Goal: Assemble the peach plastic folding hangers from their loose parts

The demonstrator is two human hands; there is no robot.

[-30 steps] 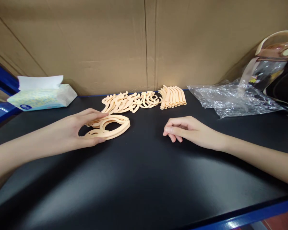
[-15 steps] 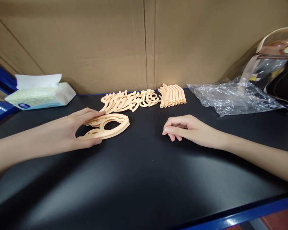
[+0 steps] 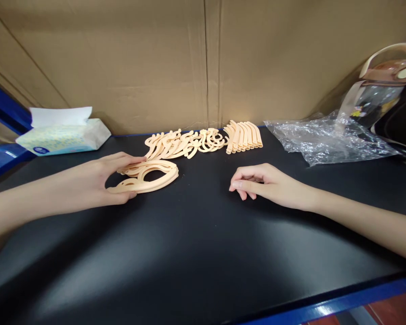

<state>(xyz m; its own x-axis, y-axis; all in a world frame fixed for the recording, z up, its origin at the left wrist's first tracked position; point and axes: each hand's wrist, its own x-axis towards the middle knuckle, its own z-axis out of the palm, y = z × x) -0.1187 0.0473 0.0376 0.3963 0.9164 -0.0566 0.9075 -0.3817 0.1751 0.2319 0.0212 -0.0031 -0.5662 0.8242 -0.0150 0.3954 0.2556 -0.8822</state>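
Note:
My left hand (image 3: 99, 180) grips a stack of peach plastic hanger parts (image 3: 160, 183) from its left side, thumb at the near edge and fingers at the far edge. The stack is oval, with a round opening towards its right end. My palm and fingers hide part of its left end. Well to the right, my right hand (image 3: 262, 180) is held over the black table with its fingers curled in and the thumb against them. Nothing shows in it. Behind the stack lie several peach hooks (image 3: 208, 141) and curved arms (image 3: 167, 144) in a loose row.
Curved peach tubes (image 3: 245, 136) lie side by side at the back of the black table (image 3: 203, 253). A tissue pack (image 3: 66, 137) stands at the back left. Crumpled clear plastic (image 3: 331, 140) and a drinking bottle (image 3: 379, 95) are at the right. Cardboard (image 3: 149, 63) rises behind.
My left hand and the stack in it have shifted slightly left and away from me. My right hand keeps its place and shape. The camera view has turned a little.

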